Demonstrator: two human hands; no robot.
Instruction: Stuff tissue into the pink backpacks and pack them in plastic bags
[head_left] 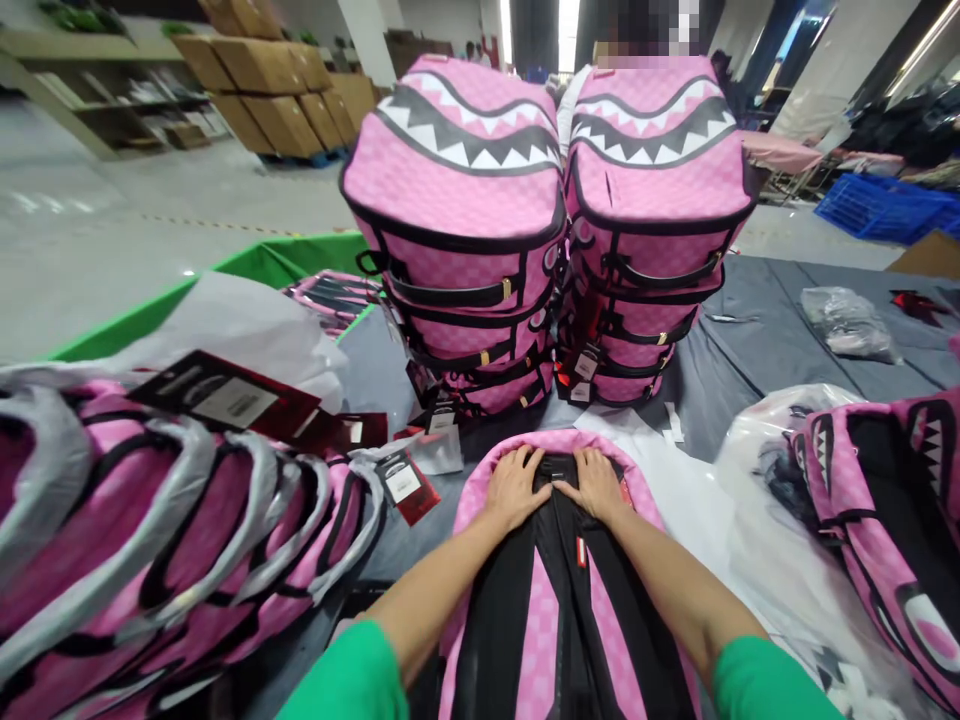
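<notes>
A pink checkered backpack [541, 640] with black straps lies back-up in front of me on the grey table [757, 340]. My left hand [513, 487] lies flat on its top end, fingers spread, left of the black carry handle. My right hand [598, 484] rests the same way just right of the handle. Both press on the bag and hold nothing.
Two tall stacks of pink shark-mouth backpacks [457, 230] [651, 220] stand just beyond. A row of wrapped backpacks [150, 540] with hang tags lies at left, bagged backpacks [877, 500] at right. A person stands behind the stacks. Cardboard boxes [277, 95] and a blue crate [877, 205] sit farther off.
</notes>
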